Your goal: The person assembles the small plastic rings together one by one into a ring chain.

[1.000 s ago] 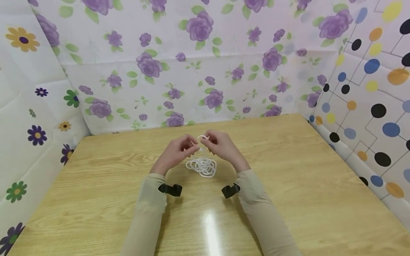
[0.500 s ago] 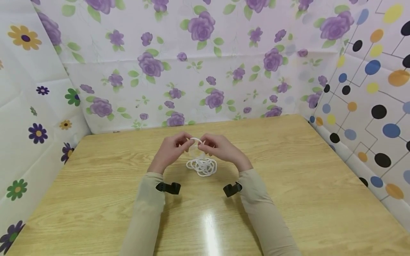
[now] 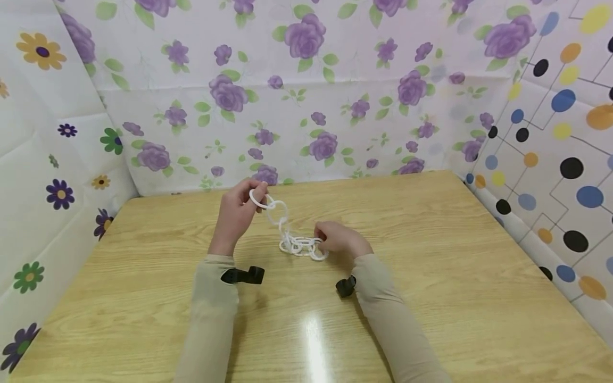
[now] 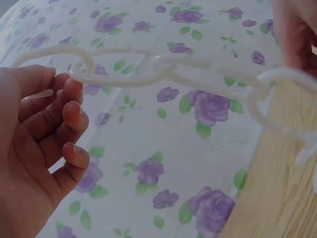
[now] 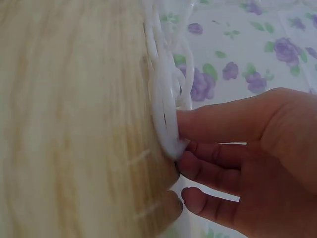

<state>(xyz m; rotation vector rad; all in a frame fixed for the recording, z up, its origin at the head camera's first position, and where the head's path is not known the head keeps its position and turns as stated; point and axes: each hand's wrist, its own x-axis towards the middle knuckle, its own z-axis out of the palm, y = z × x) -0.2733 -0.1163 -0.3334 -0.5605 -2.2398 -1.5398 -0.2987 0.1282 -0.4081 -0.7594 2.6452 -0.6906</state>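
A white plastic chain [image 3: 303, 242] of large oval links lies partly heaped on the table, and its upper end rises to the left. My left hand [image 3: 234, 215] pinches the raised end link between thumb and fingertips. In the left wrist view, interlocked links [image 4: 126, 81] stretch from that hand [image 4: 39, 129] toward the right, the far ones blurred. Low at the heap's right side, my right hand [image 3: 341, 238] pinches a link. The right wrist view has the thumb against the bunched links [image 5: 166, 109], with the fingers of that hand [image 5: 267, 148] curled behind, partly hidden.
A light wood-grain table [image 3: 431, 276] carries the chain. White cloth with purple roses [image 3: 306, 37] hangs behind it. Flowered cloth [image 3: 29, 175] borders the left side and dotted cloth [image 3: 570, 168] the right. Each sleeve bears a black wrist camera [image 3: 249, 275].
My hands were together above the heap, handling links. The left has moved up and left, lifting a string of links; the right has dropped to the heap and taken hold of a link there.
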